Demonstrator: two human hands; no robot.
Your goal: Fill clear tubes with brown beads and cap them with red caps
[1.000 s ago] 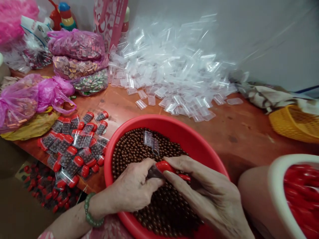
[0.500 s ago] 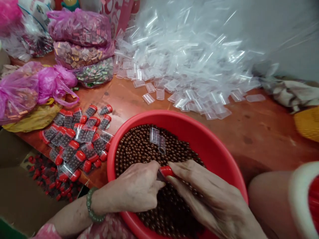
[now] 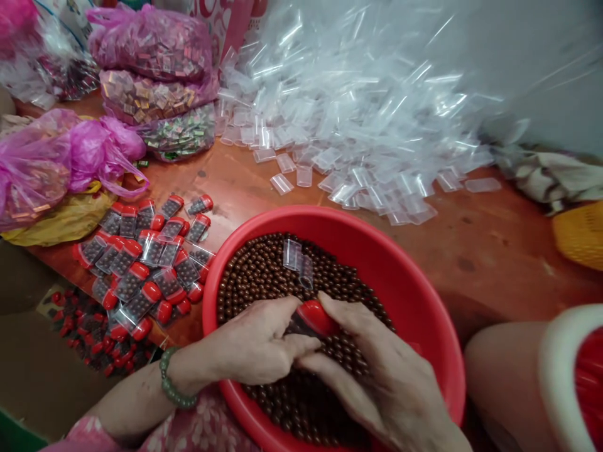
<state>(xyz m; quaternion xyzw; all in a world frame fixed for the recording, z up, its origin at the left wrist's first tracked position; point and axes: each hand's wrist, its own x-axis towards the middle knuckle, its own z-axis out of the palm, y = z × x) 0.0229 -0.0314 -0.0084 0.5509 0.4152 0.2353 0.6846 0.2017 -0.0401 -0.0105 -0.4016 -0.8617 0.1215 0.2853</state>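
As I see it from where I stand: one red-capped clear case point(image 3: 306, 319), held over the red basin point(image 3: 213, 314), pinched by the left hand point(image 3: 257, 342); right hand point(image 3: 391, 376), fingers at the cap, thumb spread below, whether gripping I cannot tell; two clear sleeves point(image 3: 293, 254) upon brown beads point(image 3: 257, 267)

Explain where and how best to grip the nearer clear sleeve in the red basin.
Probably pinch the nearer sleeve across its long edges at the near end, from above: it lies on brown beads, its far end beside the other sleeve.
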